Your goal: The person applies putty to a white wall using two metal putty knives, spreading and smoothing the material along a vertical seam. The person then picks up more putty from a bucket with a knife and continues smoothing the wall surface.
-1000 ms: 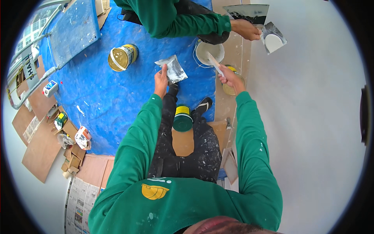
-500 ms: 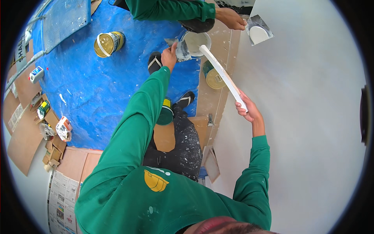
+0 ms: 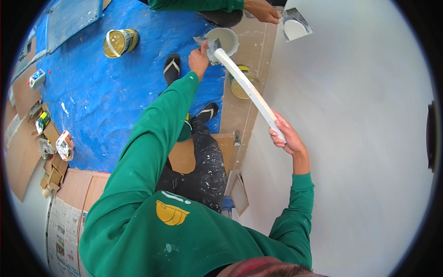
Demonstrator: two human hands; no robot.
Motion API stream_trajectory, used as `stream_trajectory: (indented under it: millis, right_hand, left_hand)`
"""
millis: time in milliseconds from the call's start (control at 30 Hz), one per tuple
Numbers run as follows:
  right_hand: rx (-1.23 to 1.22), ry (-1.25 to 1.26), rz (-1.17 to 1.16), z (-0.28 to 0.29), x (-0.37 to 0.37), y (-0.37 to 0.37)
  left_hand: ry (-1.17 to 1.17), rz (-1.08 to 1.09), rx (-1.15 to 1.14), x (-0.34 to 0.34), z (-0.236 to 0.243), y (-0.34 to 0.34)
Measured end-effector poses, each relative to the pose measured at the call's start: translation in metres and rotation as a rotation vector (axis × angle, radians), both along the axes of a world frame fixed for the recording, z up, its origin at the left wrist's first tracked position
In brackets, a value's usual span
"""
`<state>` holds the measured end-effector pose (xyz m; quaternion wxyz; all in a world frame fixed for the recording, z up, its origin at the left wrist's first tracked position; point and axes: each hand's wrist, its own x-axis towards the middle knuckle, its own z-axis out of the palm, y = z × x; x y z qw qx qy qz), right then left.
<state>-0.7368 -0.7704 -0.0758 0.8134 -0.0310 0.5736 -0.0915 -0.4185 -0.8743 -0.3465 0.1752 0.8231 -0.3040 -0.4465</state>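
Observation:
My left hand (image 3: 198, 61) is closed around a metal putty knife (image 3: 213, 47), its blade smeared with pale filler. In my right hand (image 3: 287, 134) is the near end of a long, narrow white strip (image 3: 247, 84), held between thumb and fingers beside the pale wall. The strip slants away to the left, and its far end overlaps the putty knife's blade; whether they touch I cannot tell. Just beyond the blade stands a white bucket (image 3: 236, 42). At the top, a co-worker's hand (image 3: 263, 10) holds a square metal scraper (image 3: 302, 18) carrying white filler against the wall.
A blue sheet (image 3: 115, 92) covers the floor, with a yellow tin (image 3: 121, 42) on it. Another tin (image 3: 245, 85) stands on brown board (image 3: 237, 108) along the wall (image 3: 360, 138). Bottles, cardboard (image 3: 54, 175) and newspaper (image 3: 62, 231) lie on the left.
The whole view has shifted, so most things sit further left and up. The strip's far end and the putty knife have come together. The co-worker's scraper stays by the wall.

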Motion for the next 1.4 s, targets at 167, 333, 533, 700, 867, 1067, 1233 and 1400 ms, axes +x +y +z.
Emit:
stream_trajectory:
  millis: [167,333,533,700,867,1067,1233,1400]
  right_hand:
    - [-0.475,0.285,0.327,-0.026,0.01,0.024]
    - [-1.012,0.822,0.897,-0.028,0.026,0.048]
    - [-1.042,0.928,0.957,-0.023,0.023,0.063]
    - [-1.054,0.911,0.885,0.0,0.031,0.068]
    - [-1.01,0.857,0.764,0.003,0.03,0.062]
    - [-1.021,0.75,0.697,-0.047,0.021,0.025]
    - [-0.804,0.65,0.846,-0.115,0.016,-0.039]
    - [-1.03,0.928,1.021,-0.213,0.014,-0.078]
  left_hand:
    - [0.315,0.226,-0.019,-0.004,-0.029,0.007]
    - [0.519,0.321,-0.092,-0.002,-0.035,0.007]
    - [0.44,0.176,-0.062,0.01,-0.024,0.003]
    - [0.348,0.074,-0.109,0.018,-0.026,0.002]
    - [0.361,0.007,-0.131,0.031,-0.041,0.007]
    - [0.375,-0.022,-0.164,0.035,-0.029,0.002]
    - [0.341,-0.07,-0.164,0.041,-0.035,-0.002]
    - [0.483,-0.065,-0.188,0.041,-0.019,-0.01]
